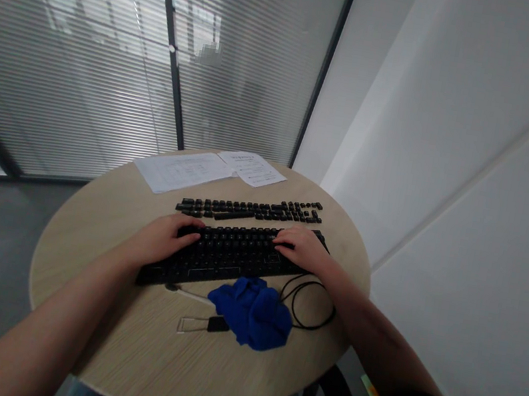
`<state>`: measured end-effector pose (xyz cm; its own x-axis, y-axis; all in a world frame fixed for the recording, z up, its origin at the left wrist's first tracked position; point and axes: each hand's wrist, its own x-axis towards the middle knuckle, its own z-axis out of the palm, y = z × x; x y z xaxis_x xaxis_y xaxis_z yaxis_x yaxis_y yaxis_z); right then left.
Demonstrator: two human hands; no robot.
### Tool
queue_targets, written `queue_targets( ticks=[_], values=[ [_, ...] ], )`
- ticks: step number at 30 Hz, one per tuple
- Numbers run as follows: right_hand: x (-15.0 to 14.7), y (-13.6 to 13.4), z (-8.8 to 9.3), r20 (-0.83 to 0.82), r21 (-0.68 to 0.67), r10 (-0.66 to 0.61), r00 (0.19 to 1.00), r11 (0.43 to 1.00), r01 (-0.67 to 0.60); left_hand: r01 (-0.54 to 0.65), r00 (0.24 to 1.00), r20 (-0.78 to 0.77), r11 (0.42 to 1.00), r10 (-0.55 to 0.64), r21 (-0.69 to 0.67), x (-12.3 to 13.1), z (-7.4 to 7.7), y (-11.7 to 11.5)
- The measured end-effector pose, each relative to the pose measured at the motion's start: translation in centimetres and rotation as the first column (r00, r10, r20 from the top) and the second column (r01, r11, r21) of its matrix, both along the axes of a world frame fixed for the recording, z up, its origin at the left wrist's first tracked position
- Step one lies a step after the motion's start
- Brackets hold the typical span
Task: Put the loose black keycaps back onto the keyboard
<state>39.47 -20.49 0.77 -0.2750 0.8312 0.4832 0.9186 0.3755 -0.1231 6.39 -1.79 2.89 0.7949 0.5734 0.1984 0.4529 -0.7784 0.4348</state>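
Lying across the middle of the round pale-wood counter (102,225), the black computer keyboard (228,261) has its long axis running left to right, skewed a little, so that its right end sits farther from the person than its left. Its keys face up; they are dark and matte, with faint legends too small to read, and the long space bar lies along the near edge.

The left hand (169,239) rests on the keyboard's far-left corner, its fingers (189,222) bent over the top rows. I cannot tell whether they clamp the edge or only lie there. The right hand (301,248) lies on the far-right part, fingers (285,239) held together and stretched flat across the keys, gripping nothing.

Just behind the keyboard, a loose row of black keycaps (249,210) runs parallel to it. In front, touching the near edge, sits a crumpled bright-blue cloth (252,314); a thin black cable (311,300) loops to its right, and a small wire-loop tool with a black grip (200,326) lies to its left. Two white printed sheets of paper (188,170) lie at the far rim, and beyond them stands a glass wall with grey slatted blinds (65,56).
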Motion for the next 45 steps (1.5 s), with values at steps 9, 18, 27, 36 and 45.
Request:
queue_targets(
  ticks=[9, 18, 27, 36, 45],
  values=[
    [0.1, -0.1, 0.1, 0.019, -0.022, -0.012, 1.000, 1.000, 0.012, 0.016, 1.000, 0.007, 1.000, -0.016, 0.010, -0.1, 0.0, 0.1],
    [0.2, 0.0, 0.4, 0.031, -0.025, -0.002, 1.000, 1.000, 0.003, 0.019, 1.000, 0.011, 1.000, -0.019, 0.006, -0.1, 0.3, -0.2],
    [0.0, -0.5, 1.2, -0.094, -0.290, -0.162, 0.982, 0.948, 0.129, 0.018, 1.000, 0.013, 1.000, -0.018, 0.004, 0.0, 0.0, -0.1],
    [1.6, -0.6, 0.2, -0.283, -0.092, -0.223, 0.933, 0.974, 0.205, 0.025, 0.999, 0.031, 1.000, -0.025, -0.002, -0.1, 0.0, 0.1],
    [0.7, -0.7, 0.2, -0.057, -0.138, -0.137, 0.989, 0.982, 0.128, 0.024, 1.000, 0.007, 1.000, -0.023, -0.012, -0.1, 0.1, 0.1]
  ],
)
